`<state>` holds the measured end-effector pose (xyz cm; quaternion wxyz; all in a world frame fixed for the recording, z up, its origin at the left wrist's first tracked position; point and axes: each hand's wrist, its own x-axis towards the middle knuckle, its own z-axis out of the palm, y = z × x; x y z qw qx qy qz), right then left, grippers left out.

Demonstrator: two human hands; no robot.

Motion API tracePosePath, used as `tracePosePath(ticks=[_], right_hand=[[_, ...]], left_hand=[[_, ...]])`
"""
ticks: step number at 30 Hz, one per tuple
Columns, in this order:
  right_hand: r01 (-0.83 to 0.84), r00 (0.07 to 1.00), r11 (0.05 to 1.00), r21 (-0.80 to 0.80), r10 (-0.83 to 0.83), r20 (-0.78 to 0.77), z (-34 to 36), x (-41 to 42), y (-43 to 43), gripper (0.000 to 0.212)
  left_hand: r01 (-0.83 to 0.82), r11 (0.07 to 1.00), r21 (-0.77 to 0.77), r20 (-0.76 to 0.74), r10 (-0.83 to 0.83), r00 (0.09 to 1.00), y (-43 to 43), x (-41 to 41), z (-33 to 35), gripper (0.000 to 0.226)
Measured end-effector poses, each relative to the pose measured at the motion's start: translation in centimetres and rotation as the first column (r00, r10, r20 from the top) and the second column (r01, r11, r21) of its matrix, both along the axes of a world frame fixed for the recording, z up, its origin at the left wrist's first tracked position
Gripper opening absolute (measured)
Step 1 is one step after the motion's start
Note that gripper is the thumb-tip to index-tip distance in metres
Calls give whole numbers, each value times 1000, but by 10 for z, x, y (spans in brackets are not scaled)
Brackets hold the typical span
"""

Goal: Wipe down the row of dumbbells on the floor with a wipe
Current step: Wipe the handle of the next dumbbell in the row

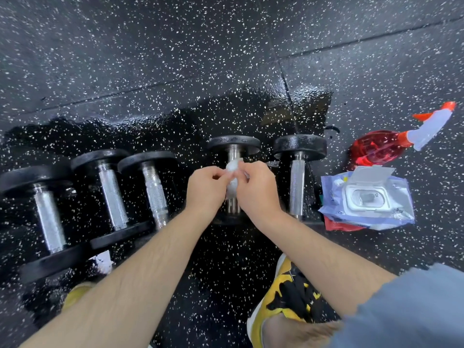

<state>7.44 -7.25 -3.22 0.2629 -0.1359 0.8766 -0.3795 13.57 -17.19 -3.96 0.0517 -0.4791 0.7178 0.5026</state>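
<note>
Several black dumbbells with chrome handles lie in a row on the speckled rubber floor, from the leftmost dumbbell (49, 217) to the rightmost dumbbell (297, 172). My left hand (206, 189) and my right hand (256, 192) are held together above the fourth dumbbell (233, 144). Both pinch a small crumpled white wipe (232, 177) between their fingertips. The hands hide most of that dumbbell's handle and its near end.
An open pack of wipes (366, 199) with its lid flipped up lies right of the row. A red spray bottle (391, 144) lies on its side behind it. The floor around the dumbbells is wet. My yellow and black shoe (288, 297) stands close below.
</note>
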Motion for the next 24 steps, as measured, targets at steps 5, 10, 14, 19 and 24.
tracePosePath(ticks=[5, 10, 14, 19, 24], right_hand=[[66, 982, 998, -16, -62, 177, -3, -6, 9, 22], [2, 974, 999, 36, -10, 228, 1, 4, 21, 25], [38, 982, 999, 22, -42, 187, 1, -1, 11, 24], [82, 973, 996, 30, -87, 215, 0, -12, 0, 26], [-1, 976, 998, 64, -13, 218, 1, -1, 14, 25]], left_hand=[[63, 995, -79, -43, -66, 997, 13, 5, 2, 13], [98, 992, -84, -107, -107, 988, 18, 16, 5, 7], [120, 986, -113, -93, -131, 987, 8, 7, 9, 5], [136, 980, -142, -55, -145, 988, 3, -7, 14, 12], [99, 992, -75, -15, -101, 995, 8, 8, 15, 9]])
